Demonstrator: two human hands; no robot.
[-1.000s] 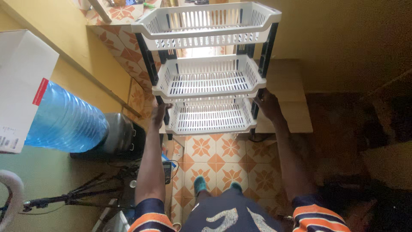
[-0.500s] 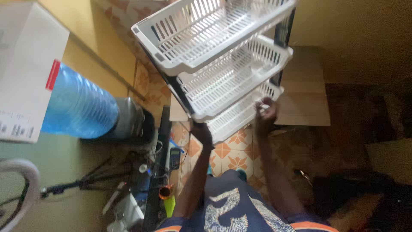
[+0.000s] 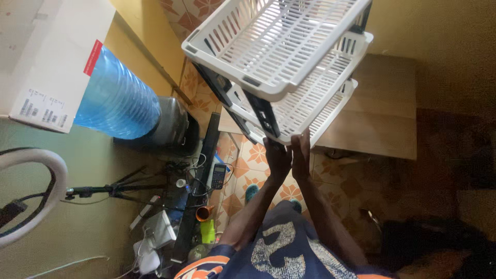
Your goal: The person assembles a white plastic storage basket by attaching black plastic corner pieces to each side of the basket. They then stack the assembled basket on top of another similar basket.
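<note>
A tall rack of three white slotted plastic trays (image 3: pixel 279 44) on black corner posts (image 3: pixel 261 111) fills the upper middle, tilted so its top leans toward me. My left hand (image 3: pixel 277 157) and my right hand (image 3: pixel 301 151) are side by side, almost touching, and both press against the near edge of the lowest tray (image 3: pixel 305 116). The fingers of both hands point up along the tray rim. How far they curl round it is hidden by the tray.
A blue water bottle (image 3: pixel 116 101) sits on a dark dispenser (image 3: pixel 173 129) at left, under a white box (image 3: pixel 49 57). A ring light (image 3: pixel 31 196), a tripod (image 3: pixel 111 188), cables and a calculator (image 3: pixel 218 176) lie on the patterned tile floor. A brown board (image 3: pixel 380 111) lies behind the rack.
The rack has tipped further and swung toward me. My hands have come from its two sides to meet at the near edge of the lowest tray.
</note>
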